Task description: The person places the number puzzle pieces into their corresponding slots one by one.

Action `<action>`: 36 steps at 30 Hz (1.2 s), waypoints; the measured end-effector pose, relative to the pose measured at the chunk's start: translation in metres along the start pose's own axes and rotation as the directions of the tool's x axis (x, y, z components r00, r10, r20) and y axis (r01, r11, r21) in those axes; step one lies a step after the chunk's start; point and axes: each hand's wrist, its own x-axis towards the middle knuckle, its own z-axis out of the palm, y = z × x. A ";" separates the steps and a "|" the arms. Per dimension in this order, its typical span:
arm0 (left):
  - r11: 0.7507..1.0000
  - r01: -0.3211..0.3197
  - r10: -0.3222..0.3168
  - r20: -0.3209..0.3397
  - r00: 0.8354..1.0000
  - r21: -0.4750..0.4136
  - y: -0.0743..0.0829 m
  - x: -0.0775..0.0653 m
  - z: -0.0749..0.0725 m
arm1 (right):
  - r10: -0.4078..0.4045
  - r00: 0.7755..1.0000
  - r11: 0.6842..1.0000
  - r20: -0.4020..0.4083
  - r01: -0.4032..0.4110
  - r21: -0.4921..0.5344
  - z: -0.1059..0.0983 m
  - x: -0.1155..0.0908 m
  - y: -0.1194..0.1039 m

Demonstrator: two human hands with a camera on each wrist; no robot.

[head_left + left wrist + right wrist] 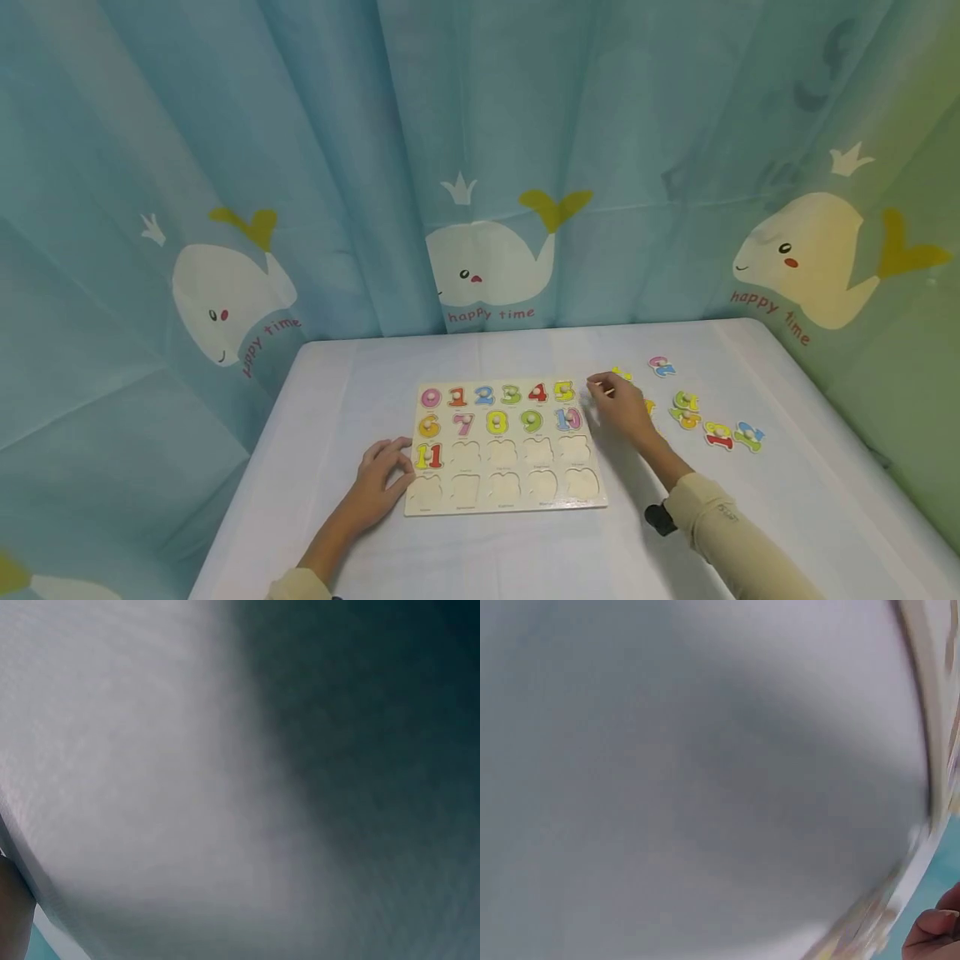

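A wooden number puzzle board (487,510) lies flat on the table. Its upper two rows and the start of the third hold number pieces, 0 up to the yellow-and-red 11 (429,456); pale recesses fill the rest. My left hand (381,479) rests at the board's left edge, thumb and index finger spread against it. My right hand (621,408) is over the table just past the board's upper right corner. Its fingers are loosely bent, and no piece shows between them. In the right wrist view, only part of the right hand (936,926) appears.
Several loose number pieces lie right of the board, among them a pink-and-blue one (662,367), a red-and-yellow one (718,435) and a green-and-blue one (748,436). Some are partly behind the right hand. A blue curtain (345,208) hangs behind the white table (337,375).
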 end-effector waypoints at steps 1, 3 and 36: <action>1.000 0.003 -0.003 -0.001 1.000 0.001 0.000 0.000 0.000 | 0.013 1.000 1.000 -0.007 -0.013 -0.015 -0.007 0.000 0.005; 1.000 0.006 -0.006 -0.005 1.000 0.003 0.001 0.000 0.000 | 0.030 1.000 0.999 -0.010 -0.030 -0.019 -0.020 0.000 0.016; 1.000 -0.015 0.015 0.007 1.000 0.016 0.000 0.002 0.003 | 0.244 0.953 0.958 -0.180 -0.266 -0.105 -0.132 -0.033 0.105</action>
